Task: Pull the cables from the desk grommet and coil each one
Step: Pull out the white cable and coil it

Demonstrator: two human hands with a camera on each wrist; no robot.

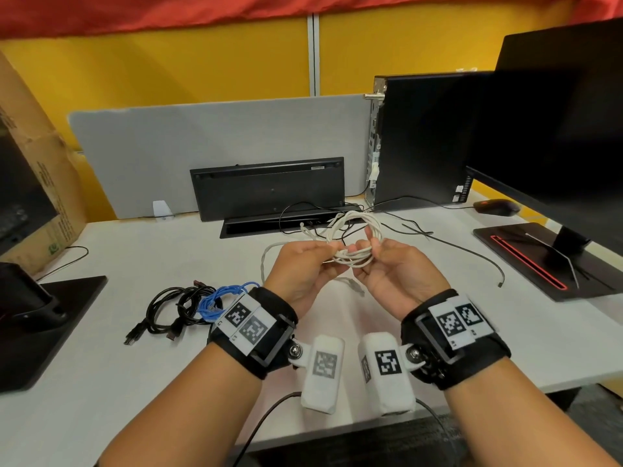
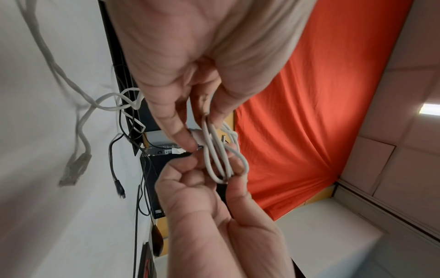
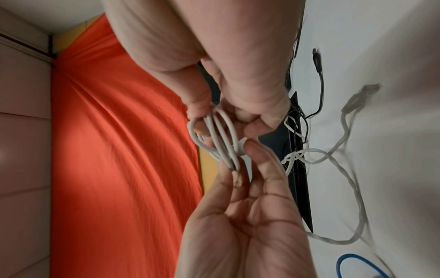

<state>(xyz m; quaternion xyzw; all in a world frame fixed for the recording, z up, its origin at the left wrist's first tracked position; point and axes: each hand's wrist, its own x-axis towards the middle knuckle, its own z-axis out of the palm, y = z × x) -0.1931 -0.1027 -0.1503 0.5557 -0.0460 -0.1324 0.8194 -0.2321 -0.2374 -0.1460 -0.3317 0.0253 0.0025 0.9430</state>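
Observation:
A white cable (image 1: 357,230) is wound into several loops and held above the desk in front of the black grommet slot (image 1: 269,226). My left hand (image 1: 332,248) pinches the left side of the coil (image 2: 218,150). My right hand (image 1: 365,245) grips its right side, thumb and fingers curled round the loops (image 3: 221,139). The cable's loose tail (image 1: 264,261) curves down to the desk, and its clear plug (image 1: 357,286) lies below my hands. Thin black cables (image 1: 296,210) still come out of the slot.
Coiled black cables (image 1: 175,310) and a blue coil (image 1: 219,298) lie by my left wrist. A keyboard (image 1: 269,187) leans behind the slot, with a PC tower (image 1: 421,139), a mouse (image 1: 495,207) and a monitor stand (image 1: 539,257) to the right. A loose black cable (image 1: 472,254) crosses the desk.

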